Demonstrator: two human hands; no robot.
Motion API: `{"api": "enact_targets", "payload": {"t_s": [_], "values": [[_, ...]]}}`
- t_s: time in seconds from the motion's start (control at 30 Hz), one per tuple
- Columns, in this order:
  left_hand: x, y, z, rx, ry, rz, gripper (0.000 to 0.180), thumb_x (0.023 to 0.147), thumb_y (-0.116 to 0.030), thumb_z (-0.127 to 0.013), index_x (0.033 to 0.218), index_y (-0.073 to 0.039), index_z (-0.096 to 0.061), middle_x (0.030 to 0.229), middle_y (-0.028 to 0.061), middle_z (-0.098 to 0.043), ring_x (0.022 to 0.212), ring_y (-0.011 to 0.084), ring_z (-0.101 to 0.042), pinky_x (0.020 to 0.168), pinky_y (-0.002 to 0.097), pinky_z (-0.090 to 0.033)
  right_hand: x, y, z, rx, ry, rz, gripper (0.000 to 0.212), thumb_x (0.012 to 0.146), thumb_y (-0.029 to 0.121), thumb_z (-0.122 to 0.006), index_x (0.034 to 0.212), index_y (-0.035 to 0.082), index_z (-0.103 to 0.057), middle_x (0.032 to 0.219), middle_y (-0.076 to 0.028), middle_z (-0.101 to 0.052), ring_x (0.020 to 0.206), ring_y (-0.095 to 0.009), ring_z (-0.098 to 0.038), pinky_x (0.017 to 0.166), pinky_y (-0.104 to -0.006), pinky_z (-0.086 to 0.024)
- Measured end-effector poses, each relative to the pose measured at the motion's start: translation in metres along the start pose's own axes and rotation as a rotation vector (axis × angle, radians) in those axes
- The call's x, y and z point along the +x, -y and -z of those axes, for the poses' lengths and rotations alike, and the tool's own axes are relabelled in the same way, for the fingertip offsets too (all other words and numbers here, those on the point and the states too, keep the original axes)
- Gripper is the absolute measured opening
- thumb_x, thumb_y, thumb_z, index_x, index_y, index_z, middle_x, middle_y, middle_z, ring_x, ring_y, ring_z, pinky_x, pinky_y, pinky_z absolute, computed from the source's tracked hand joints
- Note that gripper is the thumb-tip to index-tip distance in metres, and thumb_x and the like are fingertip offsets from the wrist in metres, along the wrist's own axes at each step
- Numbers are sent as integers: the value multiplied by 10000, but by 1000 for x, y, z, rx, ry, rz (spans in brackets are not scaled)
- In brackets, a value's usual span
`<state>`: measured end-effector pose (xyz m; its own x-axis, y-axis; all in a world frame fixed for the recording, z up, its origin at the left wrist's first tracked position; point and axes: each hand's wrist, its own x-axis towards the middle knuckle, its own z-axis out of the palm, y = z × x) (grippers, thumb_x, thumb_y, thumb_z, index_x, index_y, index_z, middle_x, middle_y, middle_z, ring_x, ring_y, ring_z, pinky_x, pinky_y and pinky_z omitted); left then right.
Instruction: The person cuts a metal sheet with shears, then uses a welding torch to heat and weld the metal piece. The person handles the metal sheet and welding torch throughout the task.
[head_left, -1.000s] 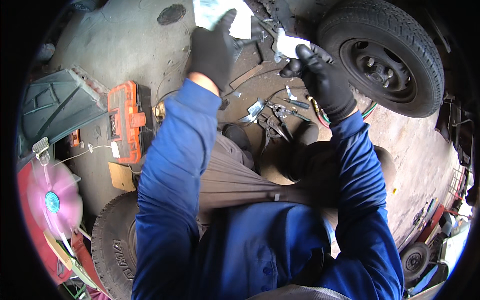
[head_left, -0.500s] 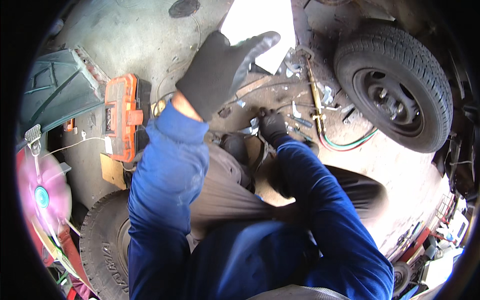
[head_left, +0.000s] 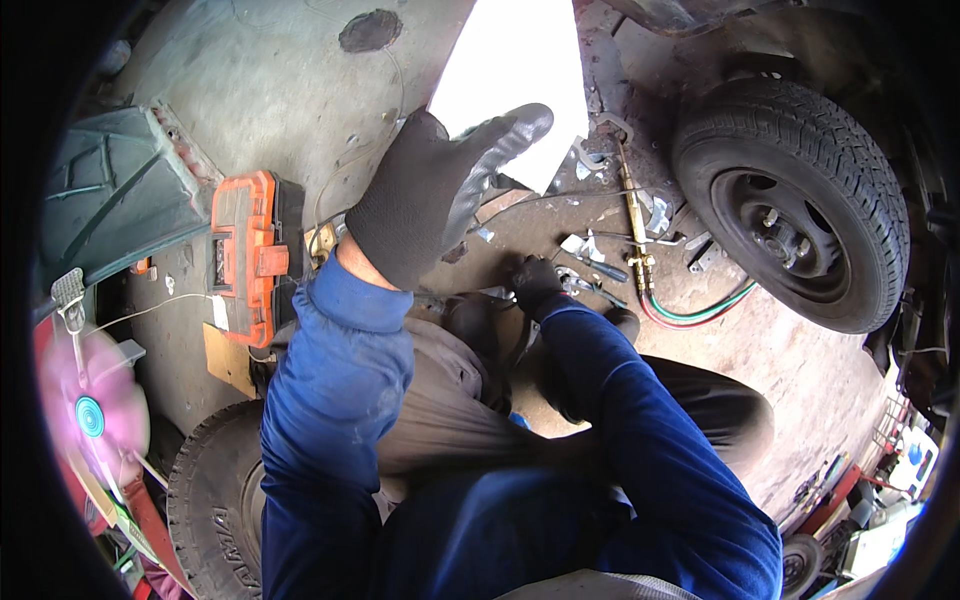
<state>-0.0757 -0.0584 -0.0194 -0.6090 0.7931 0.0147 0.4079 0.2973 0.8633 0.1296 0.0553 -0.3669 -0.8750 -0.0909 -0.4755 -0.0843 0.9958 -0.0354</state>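
My left hand [head_left: 430,200], in a black glove, is raised in the air in front of me, palm flat and fingers stretched out to the right, holding nothing. My right hand [head_left: 535,283], also gloved, is down at the floor past my knee, curled among small tools and metal scraps [head_left: 585,262]. Whether it grips one of them is hidden. A dark-handled screwdriver [head_left: 602,271] lies just right of it. A brass cutting torch [head_left: 632,215] with red and green hoses [head_left: 700,315] lies on the concrete beyond.
A mounted car wheel [head_left: 790,205] stands at the right under the car body. An orange tool case [head_left: 248,255] lies at the left beside a dark panel [head_left: 110,190]. A loose tyre [head_left: 215,500] is under my left side. A pink fan [head_left: 85,410] sits far left.
My right hand dropped from up near the car wheel to the tools on the floor. My left hand stayed raised and came closer to the camera, fingers now extended.
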Motion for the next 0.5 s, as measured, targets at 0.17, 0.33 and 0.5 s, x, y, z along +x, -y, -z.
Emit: {"api": "enact_targets", "payload": {"t_s": [0.17,0.33,0.5], "values": [[1,-1,-3,-342,-87,-22,355,1117,-199,-582,1407,-15,-671,1362,116,-727,1291,223,-678,1117,389,-539,2,2,-14,50,-22,80,192,920,179,-637,969,113,-811,1035,-142,-764,971,-312,-744,767,-463,-578],[5,11,1,540,-198,-502,450,965,-65,-694,1409,-144,-696,1348,49,-744,990,241,-780,961,318,-625,-9,2,-22,4,-93,99,241,929,195,-633,1064,32,-749,978,-174,-754,925,-321,-743,713,-477,-565],[0,5,-4,92,-117,-301,349,1070,-126,-596,1401,-59,-682,1370,95,-722,1147,237,-704,1049,380,-562,-20,2,-29,148,-142,-46,238,980,211,-588,1080,54,-736,987,-140,-759,901,-316,-748,732,-490,-555]]}}
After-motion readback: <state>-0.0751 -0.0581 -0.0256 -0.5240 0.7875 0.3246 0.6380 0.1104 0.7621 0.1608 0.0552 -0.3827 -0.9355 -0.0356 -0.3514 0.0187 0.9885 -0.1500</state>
